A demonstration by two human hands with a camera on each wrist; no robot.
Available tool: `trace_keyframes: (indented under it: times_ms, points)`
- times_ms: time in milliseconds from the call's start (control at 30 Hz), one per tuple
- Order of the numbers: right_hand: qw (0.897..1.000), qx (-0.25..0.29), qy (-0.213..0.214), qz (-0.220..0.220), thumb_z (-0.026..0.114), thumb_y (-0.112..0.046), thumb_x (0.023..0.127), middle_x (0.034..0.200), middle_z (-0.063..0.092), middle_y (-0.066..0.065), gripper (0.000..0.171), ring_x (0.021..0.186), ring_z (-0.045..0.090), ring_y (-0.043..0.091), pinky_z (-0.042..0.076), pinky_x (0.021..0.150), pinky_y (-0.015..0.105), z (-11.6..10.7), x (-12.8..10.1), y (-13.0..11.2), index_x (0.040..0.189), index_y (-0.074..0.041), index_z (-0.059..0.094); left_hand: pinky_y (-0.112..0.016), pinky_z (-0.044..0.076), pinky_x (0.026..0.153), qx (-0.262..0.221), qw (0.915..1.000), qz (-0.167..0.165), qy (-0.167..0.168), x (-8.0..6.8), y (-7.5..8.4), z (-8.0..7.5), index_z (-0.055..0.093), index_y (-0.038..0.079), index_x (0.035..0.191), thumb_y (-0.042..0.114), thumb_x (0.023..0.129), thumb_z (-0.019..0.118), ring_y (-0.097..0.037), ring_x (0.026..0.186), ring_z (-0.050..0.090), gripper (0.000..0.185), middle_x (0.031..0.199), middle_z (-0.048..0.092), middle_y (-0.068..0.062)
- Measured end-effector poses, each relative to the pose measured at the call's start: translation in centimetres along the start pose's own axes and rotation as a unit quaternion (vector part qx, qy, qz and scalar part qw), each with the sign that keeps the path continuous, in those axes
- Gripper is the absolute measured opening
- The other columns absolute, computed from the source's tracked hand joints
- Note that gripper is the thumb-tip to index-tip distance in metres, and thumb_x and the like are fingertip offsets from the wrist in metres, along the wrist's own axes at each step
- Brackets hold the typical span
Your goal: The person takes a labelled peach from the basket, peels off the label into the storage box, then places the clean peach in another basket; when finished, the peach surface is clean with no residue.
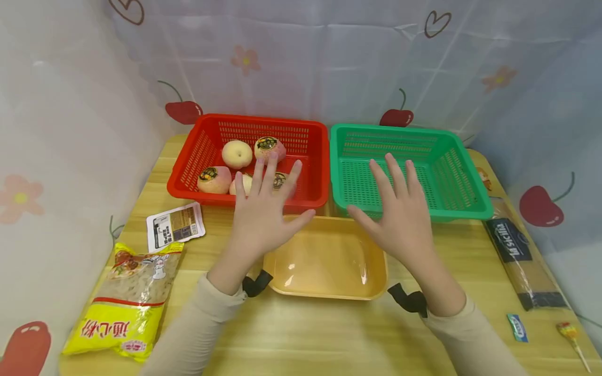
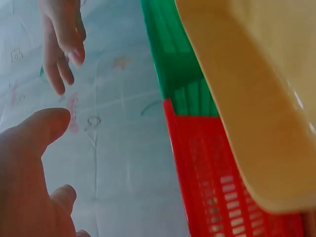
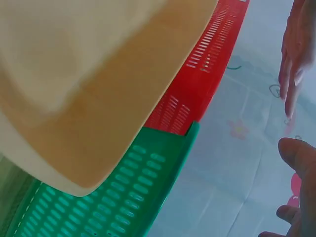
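My left hand hovers flat with spread fingers above the near edge of the red basket, holding nothing. Several peaches with stickers lie in that basket. My right hand is also spread and flat above the near wall of the green basket, which holds nothing I can see. A yellow tray lies between my wrists on the wooden table. In the left wrist view the tray fills the right side, with the red basket and green basket beside it.
A yellow bag of pasta and a small packet lie at the left. A long spaghetti pack, a small blue sachet and a lollipop lie at the right. Cherry-print curtains wall in the table.
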State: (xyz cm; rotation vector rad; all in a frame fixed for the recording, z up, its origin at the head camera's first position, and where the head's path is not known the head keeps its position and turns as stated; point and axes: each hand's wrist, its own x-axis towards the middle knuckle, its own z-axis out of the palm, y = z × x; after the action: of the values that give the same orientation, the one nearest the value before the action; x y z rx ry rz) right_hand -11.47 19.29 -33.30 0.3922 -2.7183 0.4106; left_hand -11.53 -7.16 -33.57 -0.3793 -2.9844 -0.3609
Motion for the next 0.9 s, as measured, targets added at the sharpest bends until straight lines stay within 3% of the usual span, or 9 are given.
trace_keyframes:
  times_ms: [167,367,667,900]
  points:
    - [0.997,0.066,-0.043,-0.012,0.07,-0.051,0.088,0.166,0.02,0.005,0.089,0.154,0.012,0.038,0.03,0.111,0.071,0.2,1.3,-0.1,0.159,-0.027,0.023,-0.06,-0.011,0.122,-0.008,0.9995,-0.032,0.0,-0.1,-3.1,-0.8,-0.01,0.042,0.156,0.079,0.085,0.047,-0.028,0.154,-0.017,0.098,0.165,-0.022,0.001]
    - [0.987,0.118,-0.104,-0.031,0.07,-0.046,0.09,0.165,0.022,0.004,0.087,0.152,0.021,0.033,0.033,0.113,0.065,1.1,3.6,-0.8,0.159,-0.027,0.02,-0.068,-0.003,0.12,-0.033,0.9964,-0.078,-0.005,-0.2,-7.4,-1.8,-0.013,0.035,0.158,0.076,0.078,0.062,-0.035,0.155,-0.013,0.117,0.166,-0.021,-0.006]
    - [0.958,0.167,-0.224,-0.058,0.069,-0.042,0.092,0.16,0.033,0.005,0.078,0.147,0.031,0.028,0.034,0.118,0.053,4.3,8.4,-3.6,0.156,-0.019,0.03,-0.073,-0.008,0.115,-0.086,0.9826,-0.155,-0.053,-0.2,-12.8,-2.9,-0.018,0.022,0.157,0.081,0.078,0.057,-0.039,0.15,-0.026,0.124,0.162,-0.031,-0.009]
    - [0.946,0.135,-0.285,-0.075,0.071,-0.041,0.09,0.156,0.037,0.008,0.078,0.144,0.037,0.027,0.035,0.119,0.046,8.1,11.8,-6.2,0.154,-0.015,0.033,-0.074,-0.006,0.115,-0.094,0.9752,-0.188,-0.069,0.4,-14.9,-1.9,-0.014,0.01,0.158,0.083,0.079,0.052,-0.042,0.151,-0.022,0.126,0.162,-0.029,-0.014]
